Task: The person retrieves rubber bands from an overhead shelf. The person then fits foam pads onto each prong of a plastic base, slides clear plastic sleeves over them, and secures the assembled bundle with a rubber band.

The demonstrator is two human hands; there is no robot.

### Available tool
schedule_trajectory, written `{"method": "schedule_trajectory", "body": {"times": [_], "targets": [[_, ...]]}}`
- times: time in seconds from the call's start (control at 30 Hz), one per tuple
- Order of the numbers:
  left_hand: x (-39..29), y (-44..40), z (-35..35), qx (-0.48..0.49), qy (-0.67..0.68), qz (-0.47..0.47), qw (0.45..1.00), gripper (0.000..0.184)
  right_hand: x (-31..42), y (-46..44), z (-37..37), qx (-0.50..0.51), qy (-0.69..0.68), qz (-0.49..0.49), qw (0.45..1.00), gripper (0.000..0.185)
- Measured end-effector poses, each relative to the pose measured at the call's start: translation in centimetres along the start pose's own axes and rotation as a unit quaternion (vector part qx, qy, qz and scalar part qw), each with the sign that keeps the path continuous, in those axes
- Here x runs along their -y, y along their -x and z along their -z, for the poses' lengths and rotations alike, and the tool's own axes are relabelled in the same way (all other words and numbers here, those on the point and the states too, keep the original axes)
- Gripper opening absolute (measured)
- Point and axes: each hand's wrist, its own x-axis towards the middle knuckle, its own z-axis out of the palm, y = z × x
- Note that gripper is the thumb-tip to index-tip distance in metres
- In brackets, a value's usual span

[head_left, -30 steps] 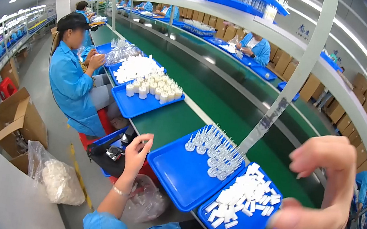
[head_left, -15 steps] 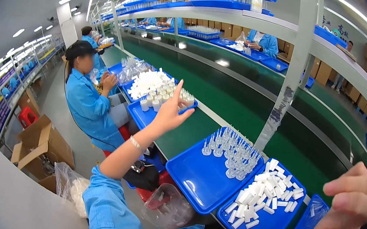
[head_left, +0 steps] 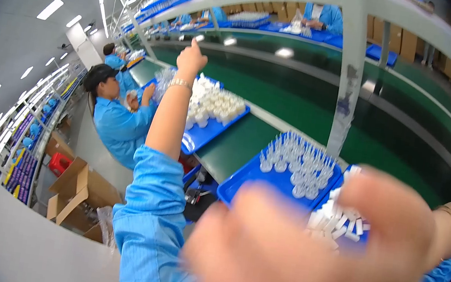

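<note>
Grip on the left hand [head_left: 191, 58] is hard to read from here: index finger stuck out, the rest looks folded, so I can't say how wide it is. It's raised, and in my view its wrist crosses in front of the white cylinders [head_left: 219, 105] piled on the far blue tray [head_left: 198, 140]. The right hand [head_left: 302, 250] is a big blur right up at my camera, so I can't tell its grip or whether it's holding something. It partly covers the near blue tray [head_left: 248, 174], where clear spiked pieces [head_left: 298, 165] stand bunched on the side toward the green bench [head_left: 230, 150], and also the loose white pieces [head_left: 336, 217] just beside that tray. Seated person [head_left: 118, 126] in blue off to the left, lol, hands together.
</note>
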Motion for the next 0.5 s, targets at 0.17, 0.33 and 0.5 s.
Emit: {"method": "schedule_trajectory", "body": {"times": [0.17, 0.33, 0.5], "targets": [[-0.2, -0.9, -0.9, 0.084, 0.017, 0.061, 0.994, 0.075, -0.7, 0.9, -1.6, -0.026, -0.021, -0.014, 0.999, 0.022], [0.0, -1.4, -1.3, 0.067, -0.014, 0.090, 0.994, 0.077, -0.7, 1.2, -2.3, -0.037, -0.030, -0.024, 0.999, 0.019], [-1.3, -1.3, 0.7, 0.089, 0.005, 0.113, 0.990, 0.078, -0.6, 0.6, -2.7, -0.038, -0.050, -0.035, 0.997, 0.015]]}}
